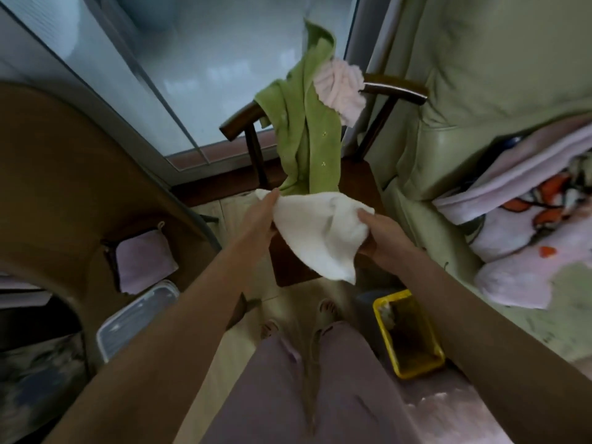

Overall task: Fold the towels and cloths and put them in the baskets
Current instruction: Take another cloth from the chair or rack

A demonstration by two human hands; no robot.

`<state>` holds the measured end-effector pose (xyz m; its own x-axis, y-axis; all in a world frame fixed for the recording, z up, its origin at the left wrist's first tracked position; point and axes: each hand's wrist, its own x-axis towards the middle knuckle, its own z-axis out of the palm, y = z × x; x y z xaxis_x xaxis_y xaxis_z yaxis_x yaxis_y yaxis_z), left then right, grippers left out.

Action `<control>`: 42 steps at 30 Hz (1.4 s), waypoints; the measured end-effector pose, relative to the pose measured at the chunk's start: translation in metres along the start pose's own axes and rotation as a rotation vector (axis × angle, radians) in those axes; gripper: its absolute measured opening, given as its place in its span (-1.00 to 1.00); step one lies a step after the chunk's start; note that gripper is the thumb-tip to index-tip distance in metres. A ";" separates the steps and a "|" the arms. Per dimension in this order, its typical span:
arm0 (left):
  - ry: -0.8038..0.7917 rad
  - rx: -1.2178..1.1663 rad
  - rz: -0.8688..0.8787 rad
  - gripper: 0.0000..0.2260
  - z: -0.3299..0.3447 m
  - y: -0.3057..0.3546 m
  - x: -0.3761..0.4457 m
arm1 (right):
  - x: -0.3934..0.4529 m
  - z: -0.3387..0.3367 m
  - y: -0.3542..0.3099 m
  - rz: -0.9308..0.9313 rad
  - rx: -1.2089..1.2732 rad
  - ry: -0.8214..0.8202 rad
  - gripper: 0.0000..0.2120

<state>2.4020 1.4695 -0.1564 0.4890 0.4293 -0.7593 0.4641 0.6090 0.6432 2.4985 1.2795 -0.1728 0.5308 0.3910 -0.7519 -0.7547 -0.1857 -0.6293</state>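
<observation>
Pale floor tiles (235, 315) run beneath me toward a frosted glass door (205, 75). Out in front I hold a soft white terry cloth (315, 233) in the air over the seat of a dark wooden chair (358, 184). My left hand (261, 216) pinches its upper left corner, and my right hand (382, 233) has its grip clamped on the bunched right edge, so the cloth sags between them with one corner hanging down. Behind it, a green buttoned garment (306, 136) and a fluffy pink towel (341, 89) are draped over the chair's backrest. Below my right forearm a yellow plastic basket (410, 334) stands on the floor. To my left, a folded lilac cloth (144, 262) lies on a brown surface beside a clear plastic bin (134, 318). On my right, a pale green sofa (480, 75) carries pink patterned blankets (541, 238).
</observation>
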 end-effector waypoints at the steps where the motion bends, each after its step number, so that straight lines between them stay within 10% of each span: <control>1: -0.013 0.046 0.026 -0.77 -0.003 0.006 -0.011 | -0.010 0.008 -0.005 0.003 0.010 -0.048 -0.58; 5: -0.159 0.259 0.101 -0.84 -0.011 0.021 -0.055 | -0.042 0.039 -0.014 -0.047 -0.197 -0.184 -0.65; 11: -0.062 0.676 0.454 -0.70 -0.038 0.020 -0.072 | -0.060 0.056 -0.028 -0.452 -0.664 0.175 -0.77; 15: 0.191 0.651 0.587 -0.76 -0.032 0.028 -0.080 | -0.068 0.052 -0.047 -0.068 -0.516 -0.245 -0.62; 18: 0.311 0.470 0.564 -0.73 -0.026 0.041 -0.083 | -0.069 0.046 -0.055 0.038 -0.633 -0.458 -0.69; 24: -0.100 0.436 0.178 -0.20 -0.040 0.046 -0.090 | -0.056 0.065 -0.076 -0.337 -0.673 0.021 -0.70; 26: -0.178 0.559 0.176 -0.16 -0.041 0.045 -0.094 | -0.052 0.069 -0.079 -0.251 -0.552 -0.045 -0.66; 31: -0.040 0.847 0.392 -0.41 -0.041 0.044 -0.096 | -0.059 0.057 -0.087 -0.126 -0.681 -0.319 -0.72; 35: 0.201 0.819 0.358 -0.50 -0.043 0.047 -0.092 | -0.053 0.052 -0.085 -0.406 -1.192 -0.097 -0.74; 38: 0.069 0.496 0.110 -0.33 -0.045 0.054 -0.095 | -0.050 0.052 -0.086 -0.398 -0.961 0.081 -0.72; 42: -0.157 0.194 0.295 -0.48 -0.043 0.056 -0.102 | -0.053 0.050 -0.095 -0.087 -0.374 -0.070 -0.59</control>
<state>2.3460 1.4887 -0.0474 0.7224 0.4507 -0.5244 0.4108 0.3304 0.8498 2.5230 1.3213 -0.0630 0.5491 0.4779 -0.6856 -0.5083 -0.4603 -0.7279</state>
